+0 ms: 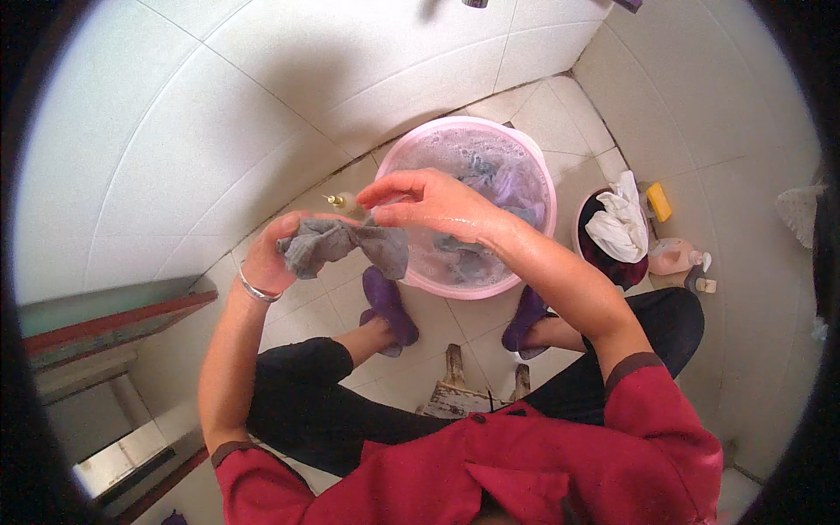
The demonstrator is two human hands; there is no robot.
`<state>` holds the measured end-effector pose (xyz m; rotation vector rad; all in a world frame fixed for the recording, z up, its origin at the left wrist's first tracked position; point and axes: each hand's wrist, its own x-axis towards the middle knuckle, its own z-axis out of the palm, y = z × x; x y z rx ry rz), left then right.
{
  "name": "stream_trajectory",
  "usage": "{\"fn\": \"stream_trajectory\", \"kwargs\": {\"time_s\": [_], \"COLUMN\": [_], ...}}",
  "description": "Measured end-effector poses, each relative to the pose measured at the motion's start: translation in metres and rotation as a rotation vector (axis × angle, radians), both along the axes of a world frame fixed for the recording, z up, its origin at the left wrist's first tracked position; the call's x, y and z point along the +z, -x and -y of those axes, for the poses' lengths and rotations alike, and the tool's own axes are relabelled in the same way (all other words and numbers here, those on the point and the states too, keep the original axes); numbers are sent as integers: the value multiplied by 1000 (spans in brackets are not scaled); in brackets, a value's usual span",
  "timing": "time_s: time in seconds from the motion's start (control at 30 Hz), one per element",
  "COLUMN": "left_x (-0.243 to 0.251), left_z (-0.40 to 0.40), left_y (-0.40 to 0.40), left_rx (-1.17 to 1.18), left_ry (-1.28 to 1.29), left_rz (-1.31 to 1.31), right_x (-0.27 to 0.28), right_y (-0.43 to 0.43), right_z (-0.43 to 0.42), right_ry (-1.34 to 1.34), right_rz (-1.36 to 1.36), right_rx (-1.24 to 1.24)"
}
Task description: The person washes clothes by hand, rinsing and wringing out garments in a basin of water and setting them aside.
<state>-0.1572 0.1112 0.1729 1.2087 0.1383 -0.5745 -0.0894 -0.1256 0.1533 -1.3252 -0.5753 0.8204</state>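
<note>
A grey wet cloth hangs bunched from my left hand, left of a round pink basin. The fingers of my left hand are closed around its upper part. My right hand is over the basin's left side, its fingers curled just above the cloth's right end; whether they pinch it cannot be told. Soapy water with foam fills the basin, and purple fabric and grey fabric lie in it. Part of the basin is hidden under my right hand and forearm.
Right of the basin, a smaller tub holds white cloth and dark clothes. Beside it are a yellow block and a pink bottle. A pump bottle stands by the wall. A worn wooden stool is beneath me.
</note>
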Motion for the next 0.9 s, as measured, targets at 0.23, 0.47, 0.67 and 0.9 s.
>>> {"fn": "stream_trajectory", "kwargs": {"time_s": [0.23, 0.47, 0.67, 0.9], "left_x": [-7, -9, -11, -32], "left_z": [-10, -81, -146, -179], "left_y": [4, 24, 53, 79], "left_rx": [-18, -276, 413, 489], "left_ry": [-363, -1250, -463, -571], "left_rz": [28, 696, -7, -150], "right_x": [9, 9, -2, -5], "right_y": [-16, -42, -71, -110], "right_z": [6, 29, 70, 128], "right_ry": [-4, -45, -53, 93], "right_rz": [-38, -191, -214, -205], "right_rx": [-233, -371, -429, -539]}}
